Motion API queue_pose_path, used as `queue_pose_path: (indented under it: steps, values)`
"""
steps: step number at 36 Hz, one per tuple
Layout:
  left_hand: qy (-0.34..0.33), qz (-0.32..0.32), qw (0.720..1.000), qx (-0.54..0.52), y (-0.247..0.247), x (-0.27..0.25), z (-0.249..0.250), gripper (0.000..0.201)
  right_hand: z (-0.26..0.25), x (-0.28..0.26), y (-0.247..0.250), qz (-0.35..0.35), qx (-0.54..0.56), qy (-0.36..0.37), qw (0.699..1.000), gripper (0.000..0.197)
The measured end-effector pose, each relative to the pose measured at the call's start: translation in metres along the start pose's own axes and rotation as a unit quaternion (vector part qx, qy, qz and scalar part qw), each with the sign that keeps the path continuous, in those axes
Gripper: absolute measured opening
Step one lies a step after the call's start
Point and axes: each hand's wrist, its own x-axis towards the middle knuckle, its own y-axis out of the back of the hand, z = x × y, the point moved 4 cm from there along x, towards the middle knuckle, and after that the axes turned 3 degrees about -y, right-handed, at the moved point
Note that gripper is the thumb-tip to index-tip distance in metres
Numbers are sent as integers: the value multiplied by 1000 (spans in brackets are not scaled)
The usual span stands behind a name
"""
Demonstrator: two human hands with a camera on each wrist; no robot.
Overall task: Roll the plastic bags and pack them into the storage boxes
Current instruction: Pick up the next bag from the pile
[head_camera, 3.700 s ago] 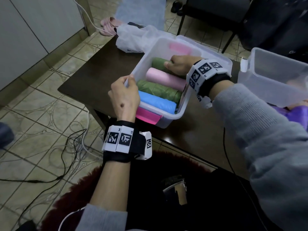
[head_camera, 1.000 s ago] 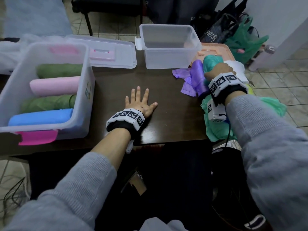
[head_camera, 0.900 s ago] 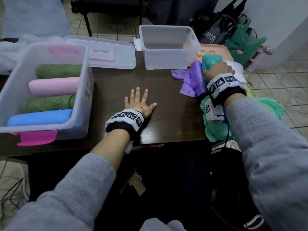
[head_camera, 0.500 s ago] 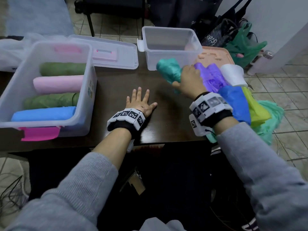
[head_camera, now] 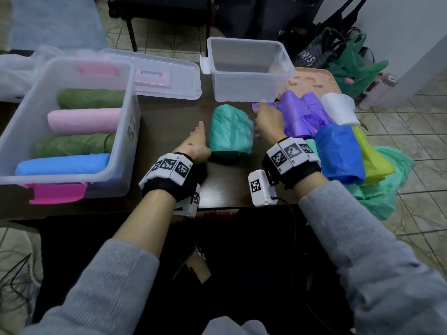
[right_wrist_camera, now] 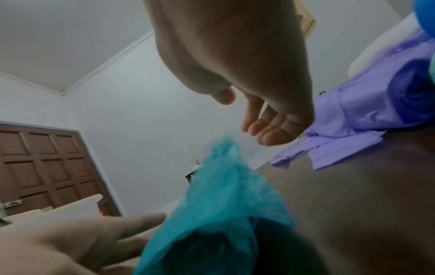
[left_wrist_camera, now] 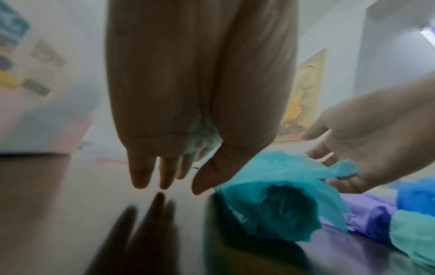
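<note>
teal bag (head_camera: 230, 134) is lying rolled up on the dark worktop (head_camera: 169, 122), smack between my two hands and just in front of the empty clear box (head_camera: 246, 71). my left hand (head_camera: 197, 143) sits right beside its left edge, fingers straight and relaxed, grip on nothing. right hand (head_camera: 267, 122) is at its right side, fingers loose and spread, holding nothing either. the bigger box (head_camera: 72, 131) on my left already has green, pink and blue rolls in it.
</note>
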Motion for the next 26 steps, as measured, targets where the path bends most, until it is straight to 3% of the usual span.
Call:
queue_pose_path:
  steps: [4,9,11,15,17,19,21,23,26]
  values:
    - [-25,39,999,28,0,2,12,100,5,6,10,19,16,-63,998,60]
    - [-114,50,988,95,-12,-2,47,126,7,-8,7,-105,124,-139,977,54]
    - [-118,78,986,85,-8,2,52,111,8,-10,5,-136,124,-145,972,58]
    - [-67,214,973,-60,26,3,43,48,9,-14,-1,-179,115,-145,966,53]
    - [-33,277,950,-138,45,-1,32,39,7,-18,-2,-173,62,-107,977,37]
    - [9,318,929,-187,61,-2,18,42,2,-12,-5,-138,-42,6,989,27]
    - [38,333,918,-211,70,-1,6,46,-4,-9,-8,-101,-183,152,966,32]
    - [57,341,911,-225,74,1,-1,49,-10,-12,-12,-62,-255,260,929,36]
    - [59,381,896,-221,77,-3,-4,56,-19,-12,-12,-25,-238,281,929,36]
